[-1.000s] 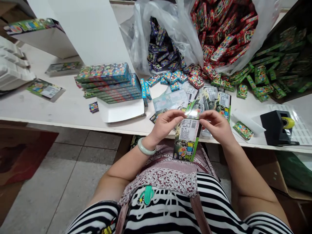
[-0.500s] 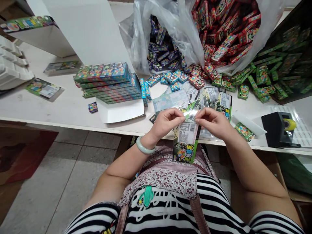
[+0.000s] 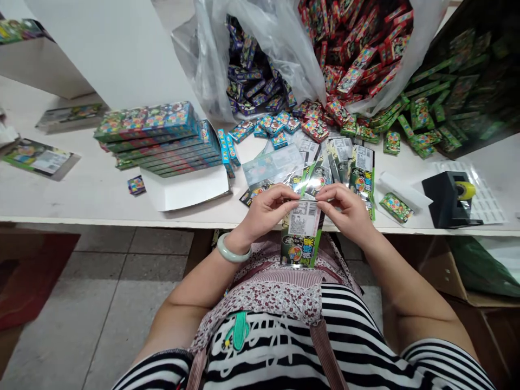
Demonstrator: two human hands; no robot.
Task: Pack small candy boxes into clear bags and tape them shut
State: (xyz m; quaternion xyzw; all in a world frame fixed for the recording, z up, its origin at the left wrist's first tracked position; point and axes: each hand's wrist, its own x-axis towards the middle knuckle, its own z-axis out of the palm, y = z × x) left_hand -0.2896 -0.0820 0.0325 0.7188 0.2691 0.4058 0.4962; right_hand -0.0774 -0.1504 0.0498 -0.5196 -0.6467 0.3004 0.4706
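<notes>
Between both hands, left hand and right hand pinched one packet top; loose packets beyond remained unhandled.

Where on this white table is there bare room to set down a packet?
Bare white table lies left of the stacked blue boxes, and some between the black tape dispenser and table edge. Crowded: around the clear plastic bags and loose sachets.

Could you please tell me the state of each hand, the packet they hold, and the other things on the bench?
left hand: pinching packet top
right hand: pinching packet top
green packet: held upright, label facing
clear bags: open, spilling boxes
stacked boxes: piled flat
tape dispenser: standing, loaded
</notes>
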